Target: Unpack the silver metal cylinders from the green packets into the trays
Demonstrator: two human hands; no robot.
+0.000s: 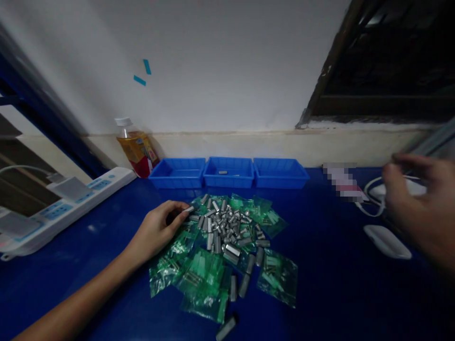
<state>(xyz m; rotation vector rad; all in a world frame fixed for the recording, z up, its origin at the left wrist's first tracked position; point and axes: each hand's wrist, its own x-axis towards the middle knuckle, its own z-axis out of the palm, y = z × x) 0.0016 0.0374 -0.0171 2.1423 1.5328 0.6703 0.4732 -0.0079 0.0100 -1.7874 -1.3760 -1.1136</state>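
Note:
My left hand [164, 226] is at the left edge of a pile of metal hex standoffs [227, 222], its thumb and forefinger pinching one small metal standoff [188, 209]. Around and beneath the pile lie several green-tinted clear plastic bags [203, 272] with thin metal pins and pale strips inside. Some longer standoffs [233, 288] are scattered in front of the heap. My right hand [423, 203] is raised at the far right, away from the pile; thumb and forefinger curve toward each other, but blur hides whether anything is between them.
Three blue trays [229, 182] stand in a row behind the pile; the middle one contains a few small pieces. A drink bottle [137, 147] leans by the wall. Left is a power strip [67, 208]; right are a white cable [369, 208] and a white oval object [387, 241].

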